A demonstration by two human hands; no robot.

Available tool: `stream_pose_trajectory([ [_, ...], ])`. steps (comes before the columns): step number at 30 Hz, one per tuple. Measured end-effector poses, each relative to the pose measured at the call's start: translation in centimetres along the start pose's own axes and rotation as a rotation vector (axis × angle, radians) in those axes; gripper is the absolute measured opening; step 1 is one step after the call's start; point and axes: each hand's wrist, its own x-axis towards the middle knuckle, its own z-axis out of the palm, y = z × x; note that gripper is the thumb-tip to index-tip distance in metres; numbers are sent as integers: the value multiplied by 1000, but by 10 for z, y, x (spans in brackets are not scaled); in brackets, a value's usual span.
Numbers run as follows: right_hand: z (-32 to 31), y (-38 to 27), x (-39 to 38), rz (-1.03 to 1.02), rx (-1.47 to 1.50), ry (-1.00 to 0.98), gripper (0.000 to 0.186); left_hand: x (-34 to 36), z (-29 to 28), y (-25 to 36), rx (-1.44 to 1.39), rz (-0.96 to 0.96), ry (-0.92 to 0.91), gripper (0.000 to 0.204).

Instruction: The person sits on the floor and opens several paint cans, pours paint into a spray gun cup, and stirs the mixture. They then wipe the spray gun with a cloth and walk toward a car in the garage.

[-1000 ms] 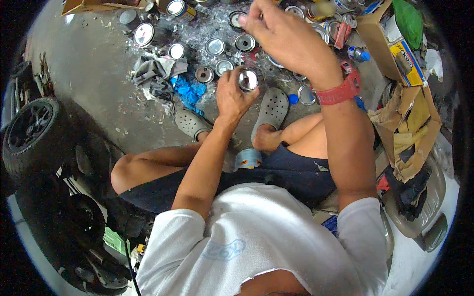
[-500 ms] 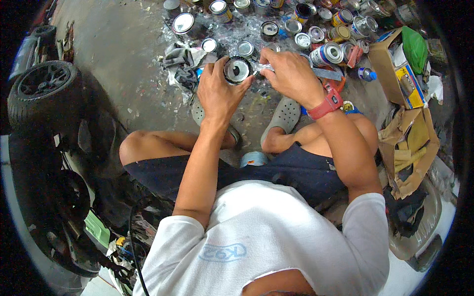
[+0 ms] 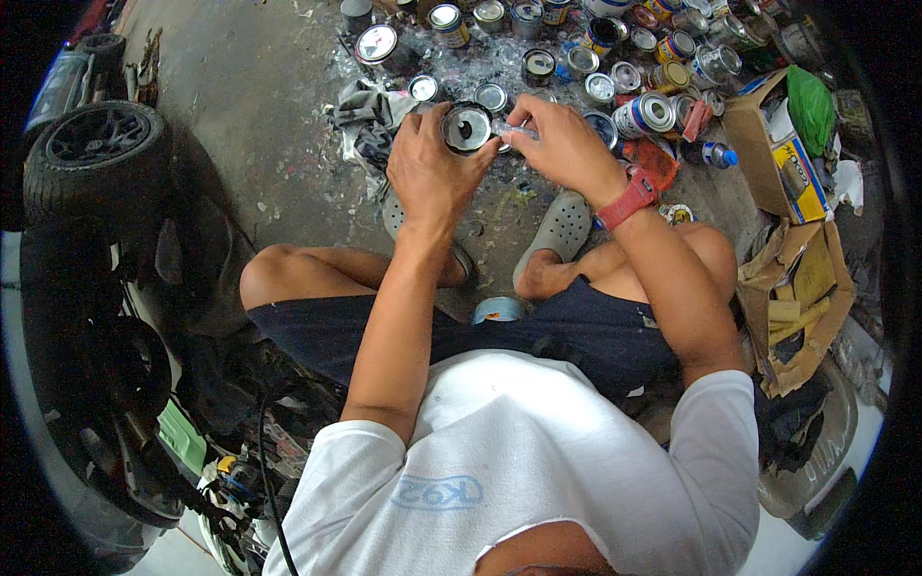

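My left hand wraps its fingers and thumb round a small open paint can with a dark rim. Inside the can is greyish-white paint with a black blob. Close to its right side, my right hand pinches a silvery, partly see-through strip-like tool, its near end at the can's rim. The rest of that tool is hidden by my hand, so its exact kind is unclear. On the right wrist sits a red watch.
Several paint cans crowd the paint-stained floor ahead. Grey rags lie left of my hands. At right are a blue-capped bottle, an orange-red bag, cardboard boxes and a green bag. A black wheel stands at left.
The view has shifted slightly, so the surroundings sit a little to the right and lower. A flat grey blade seen beyond my right hand earlier is out of sight now. Both hands keep their grips.
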Motion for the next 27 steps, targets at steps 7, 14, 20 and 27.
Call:
stream_pose_trajectory([
  [7, -15, 5, 10, 220, 306, -227, 44, 6, -2, -5, -107, -51, -29, 67],
  [14, -8, -5, 3, -188, 147, 41, 73, 18, -27, 15, -255, -62, -199, 76],
  [20, -12, -8, 2, -184, 149, 69, 70, 15, -32, 16, -330, -63, -259, 71],
  [27, -13, -3, -3, -174, 132, 30, 71, 8, -21, -22, -1192, -543, -463, 44],
])
